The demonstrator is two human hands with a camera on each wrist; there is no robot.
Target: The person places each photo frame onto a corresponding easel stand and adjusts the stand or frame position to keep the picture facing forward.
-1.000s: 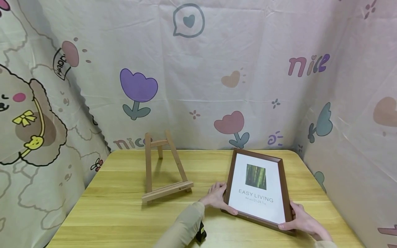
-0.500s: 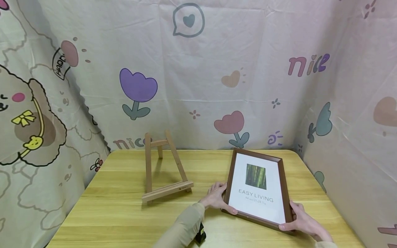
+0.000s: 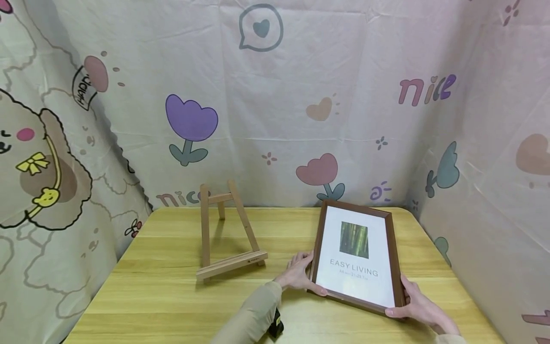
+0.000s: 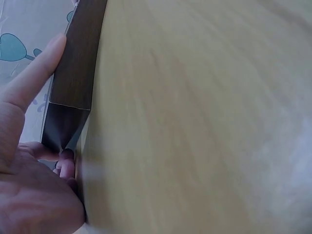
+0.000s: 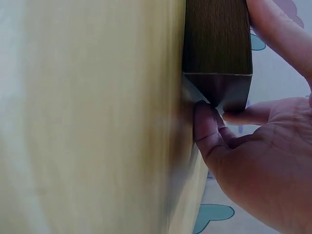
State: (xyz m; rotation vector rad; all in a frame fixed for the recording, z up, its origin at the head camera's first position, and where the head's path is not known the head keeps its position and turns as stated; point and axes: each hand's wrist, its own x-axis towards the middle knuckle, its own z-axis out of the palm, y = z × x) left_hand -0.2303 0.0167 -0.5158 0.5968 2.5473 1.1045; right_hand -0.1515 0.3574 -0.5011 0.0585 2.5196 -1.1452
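Here both hands grip one picture frame [image 3: 358, 258] at its near corners: the left hand [image 3: 296, 274] and right hand [image 3: 418, 308] curl round its edges, tilting it up off the table [image 3: 172, 296]. One wooden easel [image 3: 225, 229] stands to its left.

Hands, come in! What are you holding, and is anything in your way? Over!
Left hand grips picture frame at near left corner. Right hand grips near right corner. Frame's far edge tilted up off table. Wooden easel stands apart, left of frame.
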